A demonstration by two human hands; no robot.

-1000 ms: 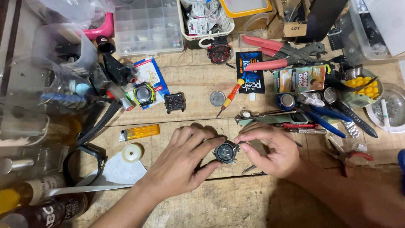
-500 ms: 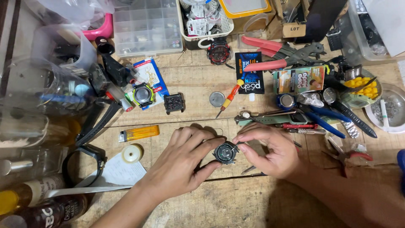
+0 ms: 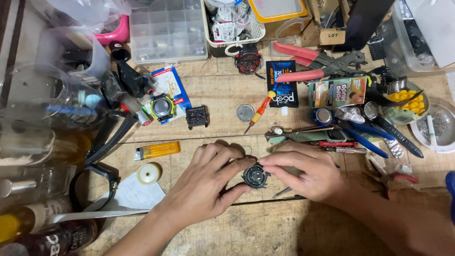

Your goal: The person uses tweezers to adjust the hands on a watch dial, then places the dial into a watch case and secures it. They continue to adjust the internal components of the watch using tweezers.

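A small round black watch case lies on the wooden workbench, back side up with its inner parts showing. My left hand pinches its left edge between thumb and fingers. My right hand comes in from the right and presses fingertips on its top right edge. Metal tweezers lie under my right hand, partly hidden.
A yellow lighter, a tape roll, a square black watch, a round metal case back and a red-yellow screwdriver lie behind. Red pliers, blue-handled pliers and bottles crowd the edges.
Both hands stay on the watch case; the fingers shift only slightly.
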